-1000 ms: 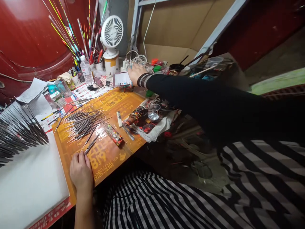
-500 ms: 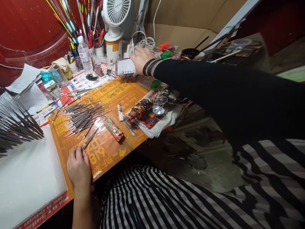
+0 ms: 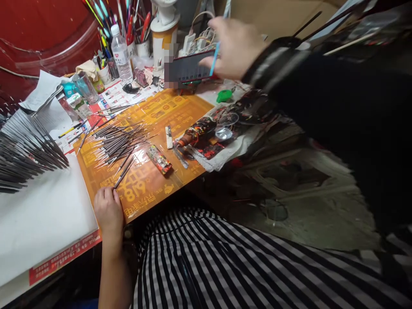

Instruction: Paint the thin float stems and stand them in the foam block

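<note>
My left hand (image 3: 108, 210) rests at the front edge of the orange-covered table (image 3: 154, 191), fingers curled together around the near end of a dark, slim fishing float (image 3: 124, 174). Just beyond lies a pile of similar dark floats (image 3: 117, 143) with pale, thin tips. At the back of the table my right hand (image 3: 238, 47), blurred, grips a thin light-blue stick (image 3: 216, 53); whether it is a brush cannot be made out. Its thumb reaches across the right end of a phone (image 3: 189, 68), which stands propped up with a dark screen.
Nearby lie a paint-stained block (image 3: 159, 159), a pale strip (image 3: 169, 137) and a paint-crusted bottle (image 3: 198, 131) on stained tissue. More dark floats (image 3: 35, 150) stand in white foam (image 3: 48, 223) at left. A water bottle (image 3: 121, 56) and a fan (image 3: 164, 32) stand behind.
My right hand has moved right, off the phone's top, carrying the blue stick. The phone screen has turned from white to dark. My left hand stays at the table edge; the view has shifted.
</note>
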`<state>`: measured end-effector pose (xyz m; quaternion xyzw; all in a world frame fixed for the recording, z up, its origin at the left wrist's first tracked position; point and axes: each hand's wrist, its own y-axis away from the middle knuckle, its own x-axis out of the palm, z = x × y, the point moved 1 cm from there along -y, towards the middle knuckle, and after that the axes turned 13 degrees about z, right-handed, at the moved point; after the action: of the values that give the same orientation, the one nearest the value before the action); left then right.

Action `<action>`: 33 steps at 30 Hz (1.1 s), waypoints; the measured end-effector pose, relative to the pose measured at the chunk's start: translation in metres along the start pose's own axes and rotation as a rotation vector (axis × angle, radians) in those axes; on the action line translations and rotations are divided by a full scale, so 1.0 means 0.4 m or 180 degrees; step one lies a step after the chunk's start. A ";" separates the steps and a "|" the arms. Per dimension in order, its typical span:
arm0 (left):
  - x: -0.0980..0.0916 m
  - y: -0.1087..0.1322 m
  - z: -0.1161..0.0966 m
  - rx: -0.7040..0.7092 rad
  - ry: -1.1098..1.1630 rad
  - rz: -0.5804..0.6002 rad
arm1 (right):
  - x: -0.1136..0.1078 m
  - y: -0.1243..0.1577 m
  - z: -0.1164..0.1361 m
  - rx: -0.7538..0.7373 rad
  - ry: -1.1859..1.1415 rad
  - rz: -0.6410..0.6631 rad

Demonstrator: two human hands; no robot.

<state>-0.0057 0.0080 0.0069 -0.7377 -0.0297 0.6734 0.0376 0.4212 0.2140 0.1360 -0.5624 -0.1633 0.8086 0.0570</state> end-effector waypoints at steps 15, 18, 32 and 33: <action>-0.045 -0.011 -0.046 0.0548 0.0156 -0.0135 | 0.267 0.661 0.224 -0.0878 -0.1596 -0.1172; -0.037 -0.016 -0.050 0.0626 0.0106 -0.0162 | 0.291 0.635 0.248 -0.1325 -0.1602 -0.1072; -0.023 -0.033 -0.019 0.1636 0.0096 -0.1259 | 0.385 0.513 0.284 -0.1178 -0.1382 -0.0730; -0.023 -0.033 -0.019 0.1644 0.0136 -0.1255 | 0.386 0.513 0.284 -0.1146 -0.1387 -0.0694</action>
<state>0.0011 0.0203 0.0180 -0.6978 0.0007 0.6228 0.3538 0.2789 0.0411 -0.0331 -0.3558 -0.3718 0.8574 0.0064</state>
